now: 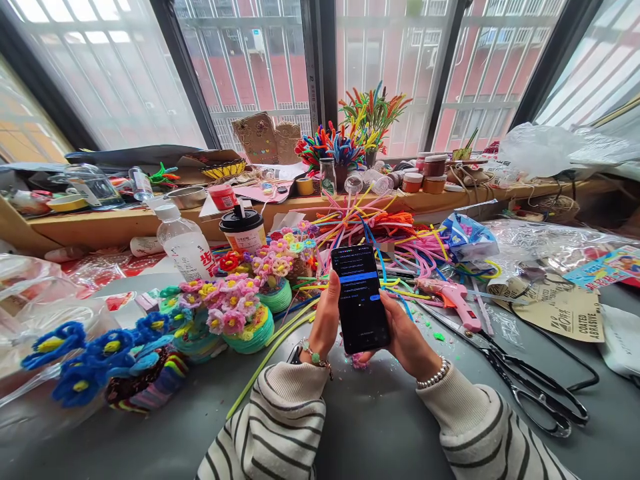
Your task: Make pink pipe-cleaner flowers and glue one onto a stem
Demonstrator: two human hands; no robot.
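Note:
A black smartphone (361, 313) with a dark lit screen stands tilted up between my two hands above the grey table. My left hand (325, 317) wraps its left edge, the thumb lying along the side. On the opposite edge, my right hand (406, 337) grips the lower right part, its thumb beside a blue button on the screen. Fingers behind the phone are mostly hidden. A small pink fuzzy piece (359, 361) shows just below the phone. Pink and yellow pipe-cleaner flowers (234, 305) in a green pot stand to the left of my left hand.
Black-handled scissors (530, 383) and a pink glue gun (457, 303) lie to the right. Blue pipe-cleaner flowers (80, 385), a plastic bottle (184, 247) and a lidded cup (243, 230) stand left. Loose pipe cleaners (400, 230) pile up behind the phone, below a wooden ledge (90, 227).

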